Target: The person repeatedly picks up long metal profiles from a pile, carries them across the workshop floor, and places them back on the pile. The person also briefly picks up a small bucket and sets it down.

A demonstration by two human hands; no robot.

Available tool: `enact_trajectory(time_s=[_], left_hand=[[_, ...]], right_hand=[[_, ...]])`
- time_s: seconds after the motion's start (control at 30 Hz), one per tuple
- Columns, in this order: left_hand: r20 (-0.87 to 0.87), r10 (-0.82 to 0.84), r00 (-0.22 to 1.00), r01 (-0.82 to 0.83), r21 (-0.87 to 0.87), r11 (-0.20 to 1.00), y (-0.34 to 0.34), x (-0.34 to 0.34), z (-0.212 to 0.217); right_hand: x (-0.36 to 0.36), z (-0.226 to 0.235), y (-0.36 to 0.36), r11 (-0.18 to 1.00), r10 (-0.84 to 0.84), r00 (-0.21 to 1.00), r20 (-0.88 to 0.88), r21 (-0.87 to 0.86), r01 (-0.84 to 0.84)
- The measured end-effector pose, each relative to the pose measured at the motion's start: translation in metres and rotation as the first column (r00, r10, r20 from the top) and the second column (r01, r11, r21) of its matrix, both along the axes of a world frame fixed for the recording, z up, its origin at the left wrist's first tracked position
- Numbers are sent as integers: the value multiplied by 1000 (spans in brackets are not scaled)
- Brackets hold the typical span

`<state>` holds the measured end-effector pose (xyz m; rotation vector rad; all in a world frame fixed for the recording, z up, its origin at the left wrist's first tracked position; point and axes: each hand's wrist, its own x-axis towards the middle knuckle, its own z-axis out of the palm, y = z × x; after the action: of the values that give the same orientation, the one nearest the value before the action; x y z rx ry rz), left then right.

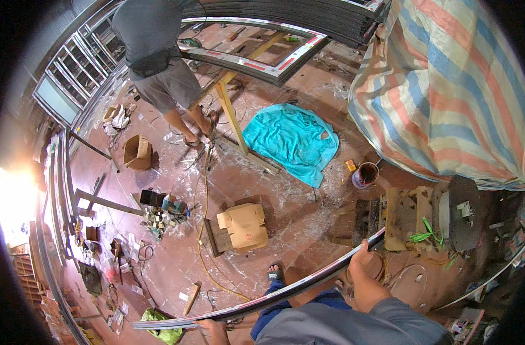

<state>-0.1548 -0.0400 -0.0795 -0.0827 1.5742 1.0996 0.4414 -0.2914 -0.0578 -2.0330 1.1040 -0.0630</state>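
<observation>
A long, narrow metal profile [285,291], dark with a white strip along its top, spans in front of my body; its curve may come from the lens. My right hand [363,261] grips it near its right end, the thumb over the upper edge. Toward the other end, my left hand [214,330] is closed on it from below, partly cut off by the lower picture edge. Under the profile's left end lies a bright green bag [159,325]. Below it, my sandalled foot [274,272] shows on the floor.
Another person [153,46] stands by a metal frame [291,64] on a wooden support [231,118]. A turquoise cloth [291,141], flattened cardboard [243,227] and a paint can [366,174] lie about. Striped sheeting [446,86] hangs right; a yellow hose [202,230] crosses the floor.
</observation>
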Motion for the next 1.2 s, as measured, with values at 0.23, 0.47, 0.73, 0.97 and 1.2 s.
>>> enact_trajectory(time_s=[0.23, 0.47, 0.73, 0.97, 1.2], left_hand=[[42, 85, 996, -84, -9, 996, 4, 21, 21], [166, 42, 985, -52, 53, 997, 8, 15, 4], [218, 44, 975, -67, 101, 993, -1, 48, 64], [216, 36, 976, -67, 140, 988, 5, 6, 44], [95, 165, 982, -187, 301, 935, 40, -61, 43]], right_hand=[[-6, 56, 7, 986, 135, 987, -85, 113, -125], [8, -6, -26, 984, 90, 996, -5, 155, -88], [-2, 28, -24, 958, 155, 984, -90, 257, -128], [-15, 26, -10, 926, 199, 973, -114, 348, -148], [-100, 37, 37, 828, 208, 972, -112, 550, -114]])
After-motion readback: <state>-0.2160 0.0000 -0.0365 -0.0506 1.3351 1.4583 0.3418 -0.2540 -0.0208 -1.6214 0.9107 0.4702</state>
